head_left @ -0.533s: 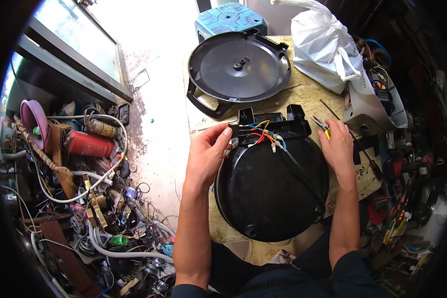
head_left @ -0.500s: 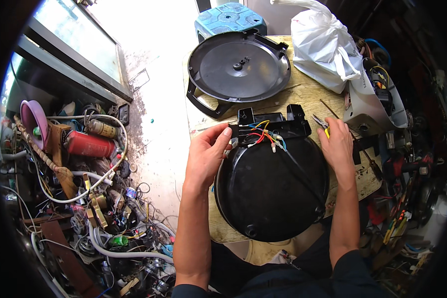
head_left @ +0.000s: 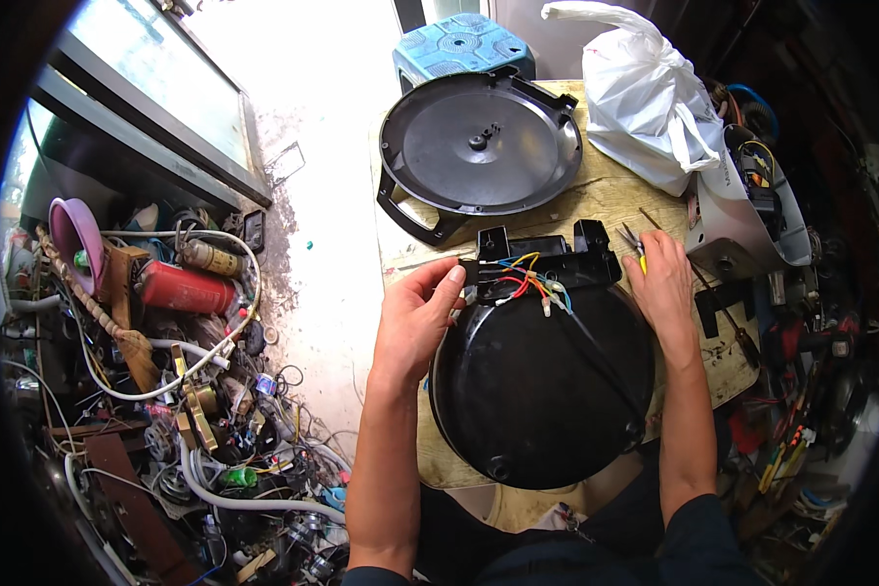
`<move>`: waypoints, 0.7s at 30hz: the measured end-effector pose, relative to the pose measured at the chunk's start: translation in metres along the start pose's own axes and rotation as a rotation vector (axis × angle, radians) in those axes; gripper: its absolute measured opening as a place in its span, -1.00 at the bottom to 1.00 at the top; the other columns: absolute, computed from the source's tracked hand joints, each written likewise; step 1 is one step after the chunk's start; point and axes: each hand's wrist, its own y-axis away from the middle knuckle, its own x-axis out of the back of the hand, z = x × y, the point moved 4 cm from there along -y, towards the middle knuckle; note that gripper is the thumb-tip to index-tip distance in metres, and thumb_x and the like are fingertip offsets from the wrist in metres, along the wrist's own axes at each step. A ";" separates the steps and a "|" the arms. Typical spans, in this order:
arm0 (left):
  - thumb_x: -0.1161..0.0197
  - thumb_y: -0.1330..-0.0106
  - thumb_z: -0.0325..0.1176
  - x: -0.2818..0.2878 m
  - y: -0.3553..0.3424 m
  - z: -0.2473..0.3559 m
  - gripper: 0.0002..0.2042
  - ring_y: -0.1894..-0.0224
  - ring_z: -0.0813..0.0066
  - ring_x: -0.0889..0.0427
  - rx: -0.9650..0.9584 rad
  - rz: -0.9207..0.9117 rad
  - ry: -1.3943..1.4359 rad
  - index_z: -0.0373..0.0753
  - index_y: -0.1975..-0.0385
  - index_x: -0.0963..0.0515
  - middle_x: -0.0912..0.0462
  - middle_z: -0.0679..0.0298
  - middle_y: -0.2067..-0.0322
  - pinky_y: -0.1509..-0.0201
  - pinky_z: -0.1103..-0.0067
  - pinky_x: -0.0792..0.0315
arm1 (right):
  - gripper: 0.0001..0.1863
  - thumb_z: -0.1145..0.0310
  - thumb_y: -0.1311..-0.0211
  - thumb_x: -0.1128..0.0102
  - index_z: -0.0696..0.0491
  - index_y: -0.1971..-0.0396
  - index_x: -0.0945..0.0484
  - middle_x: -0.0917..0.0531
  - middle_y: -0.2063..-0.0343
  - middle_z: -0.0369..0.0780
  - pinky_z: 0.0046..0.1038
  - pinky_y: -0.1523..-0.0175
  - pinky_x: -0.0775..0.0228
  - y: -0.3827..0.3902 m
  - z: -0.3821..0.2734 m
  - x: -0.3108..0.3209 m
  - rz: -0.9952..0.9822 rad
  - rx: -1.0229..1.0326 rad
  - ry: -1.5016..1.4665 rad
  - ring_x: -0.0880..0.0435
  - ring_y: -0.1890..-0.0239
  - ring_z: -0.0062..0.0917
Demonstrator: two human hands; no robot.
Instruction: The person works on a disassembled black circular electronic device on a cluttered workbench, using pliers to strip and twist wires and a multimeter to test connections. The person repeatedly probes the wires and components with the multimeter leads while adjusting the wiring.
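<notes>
A round black appliance body [head_left: 542, 400] lies on the worn wooden table [head_left: 410, 469]. Across its back edge sits a black bracket housing [head_left: 581, 259] with coloured wires and connectors [head_left: 527, 283]. At the housing's left end, my left hand [head_left: 425, 313] pinches a small black piece [head_left: 467, 272]. My right hand [head_left: 659, 293] is closed on yellow-handled pliers [head_left: 643, 262] just right of the housing, their jaws pointing away from me. A screwdriver [head_left: 742, 337] lies beside that hand. Behind the housing rests a large round black plastic cover [head_left: 439, 146] with a handle-like frame.
A white plastic bag [head_left: 645, 107] and an open grey casing [head_left: 732, 234] occupy the table's right. A blue stool [head_left: 459, 49] stands behind. A heap of wires, hoses, a red cylinder [head_left: 186, 288] and a broom [head_left: 132, 361] covers the left floor. Dark clutter and tools lie at right.
The whole view has shifted slightly down and right. My right hand and the pliers are a little farther from me relative to the table; my left hand stays on the housing's left end.
</notes>
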 end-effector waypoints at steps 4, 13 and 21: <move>-0.35 -0.51 -0.23 0.000 0.001 0.002 -0.59 0.31 0.65 -0.65 -0.004 -0.004 -0.011 -0.42 -0.18 -0.60 -0.74 0.29 0.16 0.31 0.70 -0.50 | -0.51 0.30 -0.28 -0.38 0.20 -0.15 -0.55 -0.58 -0.18 -0.02 -0.13 -0.38 -0.31 0.000 0.003 0.004 -0.002 -0.004 -0.033 -0.49 -0.28 -0.08; -0.36 -0.51 -0.22 0.002 0.000 0.000 -0.59 0.30 0.64 -0.66 0.001 0.007 -0.017 -0.40 -0.17 -0.61 -0.74 0.31 0.19 0.31 0.70 -0.50 | -0.59 0.55 -0.26 -0.32 0.25 -0.11 -0.56 -0.63 -0.16 0.03 -0.13 -0.37 -0.39 0.030 -0.002 0.052 0.136 0.076 -0.189 -0.55 -0.28 -0.03; -0.38 -0.49 -0.24 0.001 0.001 0.000 -0.60 0.30 0.66 -0.66 -0.011 0.016 -0.025 -0.39 -0.17 -0.61 -0.73 0.34 0.21 0.32 0.71 -0.48 | -0.59 0.68 -0.21 -0.28 0.27 -0.09 -0.55 -0.64 -0.15 0.03 -0.08 -0.37 -0.42 0.085 0.012 0.094 0.278 0.250 -0.195 -0.58 -0.26 0.01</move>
